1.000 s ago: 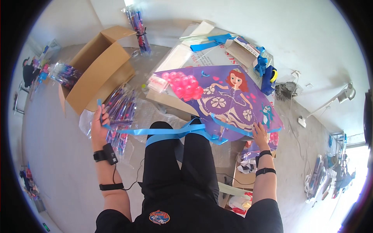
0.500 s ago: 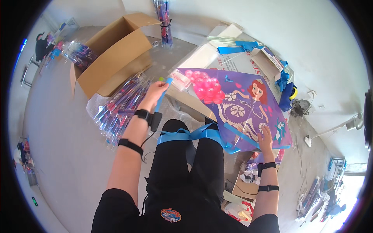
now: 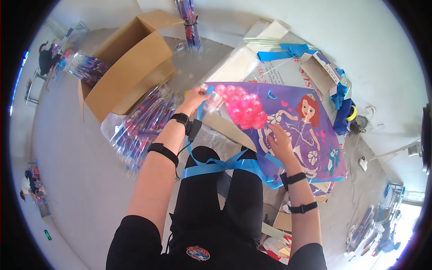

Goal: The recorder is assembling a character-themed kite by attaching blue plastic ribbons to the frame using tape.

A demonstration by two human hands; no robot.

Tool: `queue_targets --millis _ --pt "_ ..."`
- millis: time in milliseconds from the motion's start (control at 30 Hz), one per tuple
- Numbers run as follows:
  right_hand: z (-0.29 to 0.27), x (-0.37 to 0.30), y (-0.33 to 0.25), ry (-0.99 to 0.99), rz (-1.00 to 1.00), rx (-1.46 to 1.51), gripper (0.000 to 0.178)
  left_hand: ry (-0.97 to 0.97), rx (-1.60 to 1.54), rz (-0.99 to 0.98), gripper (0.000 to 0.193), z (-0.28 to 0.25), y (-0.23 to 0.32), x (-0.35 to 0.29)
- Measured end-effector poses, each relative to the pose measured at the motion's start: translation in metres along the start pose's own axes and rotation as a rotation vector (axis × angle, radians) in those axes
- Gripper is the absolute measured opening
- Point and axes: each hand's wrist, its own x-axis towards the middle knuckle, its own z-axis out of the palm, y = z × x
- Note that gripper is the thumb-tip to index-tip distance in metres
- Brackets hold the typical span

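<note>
Overhead, looking down on a seated person in black clothing, knees pointing up-frame.

Grey concrete floor [image 3: 76,171] takes up most of the view.

Open brown cardboard box [image 3: 128,60] lies upper left, flaps spread, well apart from the hands.

Purple diamond-shaped plastic kite [image 3: 292,121], printed with a cartoon figure in a purple dress and a cluster of pink balloons, lies spread flat in front of the knees and to the right, its lower corner over the right thigh. Blue ribbon tails [image 3: 220,164] run from its edge across both thighs.

Heap of clear plastic sleeves holding folded purple-and-pink kites [image 3: 141,123] sits on the floor between the box and the left forearm, just beside that arm.

Flat white packing sheets and cardboard pieces [image 3: 245,63] lie beyond the kite, with blue strips [image 3: 281,51] on them. Small bundle of rolled kites [image 3: 191,24] at the top, by the box.

Left hand [image 3: 195,96], arm stretched forward, fingers closed in a pinch on the kite's left corner, where a bit of clear plastic and blue ribbon meet. Black wristband and forearm strap on that arm.

Right hand [image 3: 280,141] lies open, palm down, fingers spread flat on the kite's printed face just below the balloons. Two black straps on that wrist.
</note>
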Motion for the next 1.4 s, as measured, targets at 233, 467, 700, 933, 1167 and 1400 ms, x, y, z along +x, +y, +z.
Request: queue_targets --millis 233,467,700,933,1167,1400 --pt "0.034 0.026 -0.021 -0.050 -0.091 0.075 0.038 -0.108 -0.040 0.071 0.025 -0.009 0.032 -0.025" --pt "0.049 0.015 -0.078 -0.049 0.219 0.427 0.033 -0.106 -0.207 0.190 0.026 -0.035 0.093 -0.125" --pt "0.031 0.031 -0.152 -0.199 0.292 1.494 0.036 -0.591 -1.107 -0.174 0.023 -0.035 0.093 -0.194" --pt "0.022 0.035 -0.174 -0.275 0.230 1.550 0.032 -0.767 -1.271 -0.386 0.026 -0.027 0.080 -0.212" --pt "0.025 0.032 -0.173 -0.296 0.246 1.553 0.005 -0.854 -1.159 -0.477 0.024 -0.022 0.054 -0.213" --pt "0.049 0.042 -0.154 0.018 0.466 1.275 0.006 -0.386 -0.702 -0.044 0.023 -0.003 0.075 -0.204"
